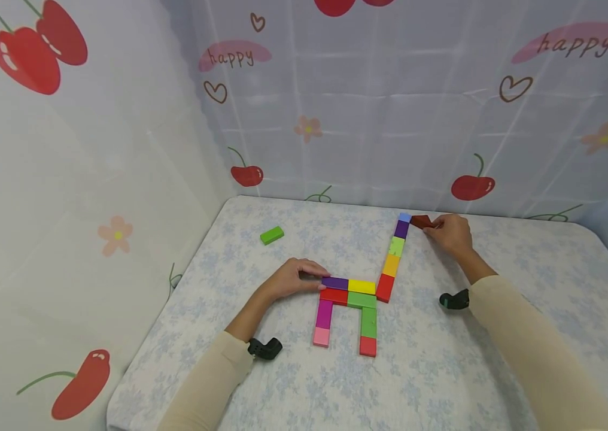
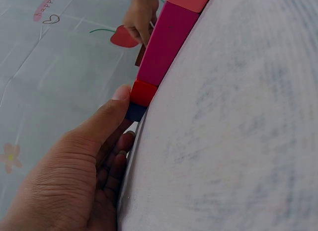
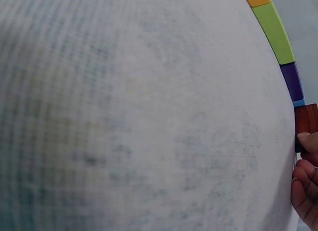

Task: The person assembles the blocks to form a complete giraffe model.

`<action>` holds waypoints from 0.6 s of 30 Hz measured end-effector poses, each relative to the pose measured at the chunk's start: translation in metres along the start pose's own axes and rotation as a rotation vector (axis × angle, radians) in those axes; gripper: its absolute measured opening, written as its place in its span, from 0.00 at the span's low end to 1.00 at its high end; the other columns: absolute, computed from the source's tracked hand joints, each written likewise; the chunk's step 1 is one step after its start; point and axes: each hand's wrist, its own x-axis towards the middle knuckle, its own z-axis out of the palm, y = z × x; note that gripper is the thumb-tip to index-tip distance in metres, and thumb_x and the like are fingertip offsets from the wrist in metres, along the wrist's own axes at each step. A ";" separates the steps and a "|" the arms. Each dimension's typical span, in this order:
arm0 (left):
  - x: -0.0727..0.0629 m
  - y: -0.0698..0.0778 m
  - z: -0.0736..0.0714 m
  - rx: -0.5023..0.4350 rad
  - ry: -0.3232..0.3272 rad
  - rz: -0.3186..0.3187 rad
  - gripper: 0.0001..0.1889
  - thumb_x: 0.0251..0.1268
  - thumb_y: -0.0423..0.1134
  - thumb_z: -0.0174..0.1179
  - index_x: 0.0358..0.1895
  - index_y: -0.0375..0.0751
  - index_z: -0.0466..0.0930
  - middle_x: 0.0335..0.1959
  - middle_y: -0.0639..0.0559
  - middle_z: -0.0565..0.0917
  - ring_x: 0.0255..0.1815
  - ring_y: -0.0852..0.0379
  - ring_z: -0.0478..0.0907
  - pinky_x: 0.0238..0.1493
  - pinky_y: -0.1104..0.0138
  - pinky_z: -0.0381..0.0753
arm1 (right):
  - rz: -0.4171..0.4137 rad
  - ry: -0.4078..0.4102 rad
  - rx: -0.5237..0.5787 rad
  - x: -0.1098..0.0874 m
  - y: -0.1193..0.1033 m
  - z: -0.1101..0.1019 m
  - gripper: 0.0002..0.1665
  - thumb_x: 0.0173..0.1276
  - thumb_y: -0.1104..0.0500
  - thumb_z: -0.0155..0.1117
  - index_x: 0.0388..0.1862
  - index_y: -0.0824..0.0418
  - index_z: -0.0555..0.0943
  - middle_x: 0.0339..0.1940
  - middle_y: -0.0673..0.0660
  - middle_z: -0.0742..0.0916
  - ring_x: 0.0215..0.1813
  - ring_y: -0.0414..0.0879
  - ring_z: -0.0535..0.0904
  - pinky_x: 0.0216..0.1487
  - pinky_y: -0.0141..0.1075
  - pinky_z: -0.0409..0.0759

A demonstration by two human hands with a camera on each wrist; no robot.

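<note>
Colored blocks lie on the table in a four-legged, long-necked figure. My left hand (image 1: 291,279) is at its left end, thumb and fingers pinching the end of a purple block (image 1: 335,284). Below that block sits a red block (image 1: 334,296), close to the thumb (image 2: 121,93). At the top of the slanted column, my right hand (image 1: 452,232) pinches a dark brown wooden block (image 1: 420,221) beside a small light blue block (image 1: 404,217). The brown block (image 3: 306,125) also shows in the right wrist view, with a dark purple block (image 3: 291,82) nearby.
A loose green block (image 1: 271,235) lies at the table's back left. A yellow block (image 1: 361,287) joins the body row, and magenta (image 1: 324,314) and green (image 1: 369,323) blocks form legs. A printed curtain (image 1: 368,120) hangs behind the table (image 1: 218,257).
</note>
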 end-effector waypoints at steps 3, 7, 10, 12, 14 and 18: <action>0.000 0.000 0.000 0.004 0.006 0.006 0.17 0.62 0.40 0.74 0.55 0.50 0.89 0.52 0.61 0.87 0.58 0.63 0.79 0.64 0.63 0.76 | 0.005 -0.003 -0.001 0.001 0.001 0.000 0.18 0.67 0.57 0.72 0.42 0.74 0.86 0.36 0.68 0.87 0.36 0.58 0.78 0.35 0.45 0.76; -0.001 -0.001 0.000 0.009 0.008 0.014 0.17 0.62 0.40 0.74 0.55 0.50 0.89 0.53 0.60 0.87 0.58 0.62 0.80 0.64 0.62 0.76 | 0.023 -0.008 -0.005 0.002 0.002 0.002 0.18 0.68 0.57 0.71 0.41 0.74 0.86 0.35 0.68 0.87 0.36 0.57 0.77 0.34 0.44 0.75; 0.000 -0.001 0.000 0.005 0.005 0.017 0.17 0.62 0.40 0.74 0.55 0.50 0.89 0.53 0.60 0.87 0.58 0.62 0.80 0.64 0.63 0.76 | 0.029 -0.011 -0.007 0.002 0.001 0.002 0.17 0.68 0.58 0.71 0.41 0.75 0.86 0.35 0.68 0.87 0.36 0.57 0.76 0.35 0.45 0.76; 0.000 -0.002 0.000 0.000 0.003 0.023 0.17 0.62 0.40 0.74 0.55 0.49 0.89 0.53 0.59 0.87 0.58 0.61 0.80 0.64 0.62 0.76 | 0.031 -0.014 -0.006 0.002 0.000 0.001 0.17 0.68 0.58 0.71 0.41 0.75 0.86 0.35 0.68 0.87 0.36 0.57 0.76 0.35 0.45 0.76; 0.000 -0.001 0.000 -0.005 0.002 0.025 0.17 0.61 0.40 0.74 0.55 0.49 0.89 0.53 0.59 0.87 0.58 0.61 0.80 0.64 0.62 0.76 | 0.033 -0.018 -0.007 0.001 -0.001 0.000 0.17 0.68 0.58 0.71 0.41 0.75 0.86 0.35 0.68 0.87 0.36 0.57 0.75 0.36 0.45 0.75; 0.000 -0.001 0.001 -0.012 0.003 0.022 0.17 0.61 0.39 0.74 0.55 0.49 0.89 0.52 0.59 0.87 0.58 0.61 0.80 0.63 0.62 0.76 | 0.045 -0.030 -0.010 0.001 -0.002 -0.001 0.17 0.68 0.58 0.72 0.41 0.75 0.85 0.35 0.67 0.87 0.36 0.57 0.75 0.35 0.44 0.75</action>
